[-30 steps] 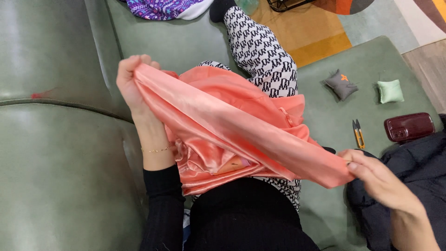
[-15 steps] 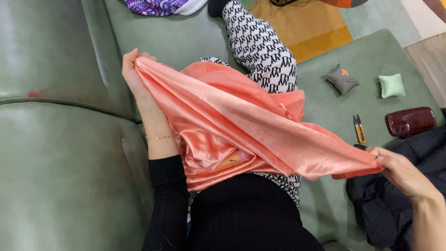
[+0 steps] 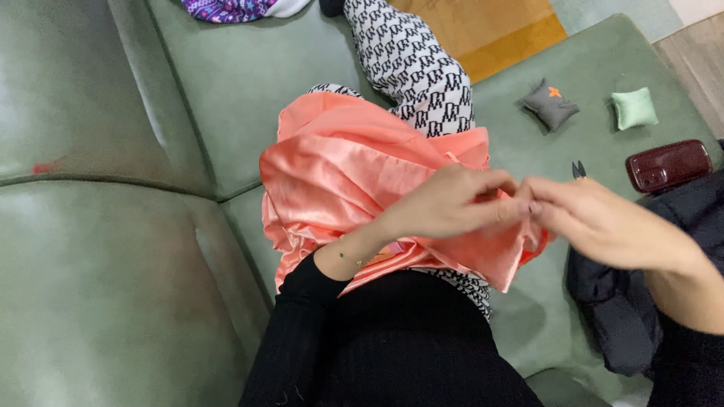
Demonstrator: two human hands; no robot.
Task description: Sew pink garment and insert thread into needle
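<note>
A salmon-pink satin cloth (image 3: pixel 339 169) lies bunched over my lap and my black-and-white patterned trouser leg (image 3: pixel 411 64). My left hand (image 3: pixel 452 200) reaches across it from the left and pinches its right edge. My right hand (image 3: pixel 596 222) meets it fingertip to fingertip and pinches the same edge. Below the hands a corner of the cloth hangs down. Both arms wear black sleeves.
I sit on a green sofa (image 3: pixel 113 264). On the seat to the right lie a grey pincushion (image 3: pixel 550 104), a pale green pincushion (image 3: pixel 633 108), small snips (image 3: pixel 578 169), a dark red case (image 3: pixel 667 164) and dark clothing (image 3: pixel 626 301). Purple fabric (image 3: pixel 226 7) lies at the top.
My left hand has let go of the cloth's far left edge and swung right to meet my right hand. The stretched cloth has dropped slack onto my lap.
</note>
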